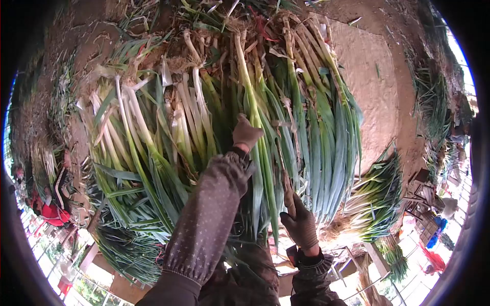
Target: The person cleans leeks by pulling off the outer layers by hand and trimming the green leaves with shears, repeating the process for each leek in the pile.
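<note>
Packed brown dirt ground (368, 76) lies in bright daylight.

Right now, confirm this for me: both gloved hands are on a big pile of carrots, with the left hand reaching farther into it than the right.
Not carrots. The head view shows a pile of green onions, with long white stalks and green leaves. The rest holds: both gloved hands are on it, the left hand reaching farther in than the right hand.

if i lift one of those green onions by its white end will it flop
Probably floppy: the green onions have long thin leaves that already bend across the pile. The white stems look thicker, so that end likely stays firm. Tangled under the left hand, leaves may crease if tugged.
</note>
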Motion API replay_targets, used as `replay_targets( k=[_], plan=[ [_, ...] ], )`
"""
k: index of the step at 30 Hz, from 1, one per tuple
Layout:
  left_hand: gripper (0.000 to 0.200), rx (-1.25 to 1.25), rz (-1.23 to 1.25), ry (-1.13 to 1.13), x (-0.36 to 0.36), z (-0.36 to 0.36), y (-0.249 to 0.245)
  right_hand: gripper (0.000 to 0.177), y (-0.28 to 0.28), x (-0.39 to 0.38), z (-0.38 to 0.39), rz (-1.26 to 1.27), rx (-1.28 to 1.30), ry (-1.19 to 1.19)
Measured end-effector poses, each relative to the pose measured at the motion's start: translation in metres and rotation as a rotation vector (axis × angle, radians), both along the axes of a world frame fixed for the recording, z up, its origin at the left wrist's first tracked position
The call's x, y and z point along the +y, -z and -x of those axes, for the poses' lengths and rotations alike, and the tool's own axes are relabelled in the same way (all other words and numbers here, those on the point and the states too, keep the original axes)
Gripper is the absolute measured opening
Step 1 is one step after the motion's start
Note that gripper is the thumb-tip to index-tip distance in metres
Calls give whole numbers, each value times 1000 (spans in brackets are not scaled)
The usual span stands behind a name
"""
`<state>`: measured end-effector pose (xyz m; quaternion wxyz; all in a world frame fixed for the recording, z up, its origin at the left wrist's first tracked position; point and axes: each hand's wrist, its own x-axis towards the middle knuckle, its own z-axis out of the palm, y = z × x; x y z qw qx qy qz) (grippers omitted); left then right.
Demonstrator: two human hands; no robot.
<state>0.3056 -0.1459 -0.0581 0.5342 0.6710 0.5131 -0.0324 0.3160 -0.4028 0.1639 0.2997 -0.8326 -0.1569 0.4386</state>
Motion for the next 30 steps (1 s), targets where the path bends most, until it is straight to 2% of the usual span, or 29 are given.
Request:
replay_targets(
  k=[2,4,5,7,8,10,13,15,17,19,23,27,28,30],
  plan=[
    [92,-112,-175,109,-32,25,-8,62,-11,7,-3,-5,-11,-28],
    [81,-192,-125,163,-68,62,-46,65,-15,3,0,48,-23,-108],
    [72,-217,20,162,-87,81,-80,66,-21,0,3,58,-32,-135],
    [62,-251,360,44,-131,120,-104,68,-32,-6,7,83,-52,-193],
    [62,-236,366,17,-149,136,-118,71,-41,-10,11,165,-34,-191],
    [63,-210,373,-36,-176,159,-140,70,-40,-40,28,167,-82,-326],
    [63,-136,441,-32,-202,176,-143,66,-58,-60,45,277,-53,-401],
    [62,-146,384,-17,-210,186,-138,65,-72,-61,50,361,-26,-389],
    [61,-245,331,-34,-208,189,-132,62,-71,-78,57,337,-59,-426],
    [61,-222,354,-38,-208,188,-128,60,-74,-84,58,274,-112,-515],
    [62,-238,402,-100,-209,189,-126,55,-56,-84,57,298,-133,-614],
    [63,-262,376,-127,-208,191,-126,58,-31,-80,55,260,-200,-610],
    [63,-268,363,-126,-208,190,-125,61,-19,-84,55,346,-156,-563],
    [63,-262,384,-143,-206,190,-124,62,-7,-80,51,273,-194,-576]
  ],
)
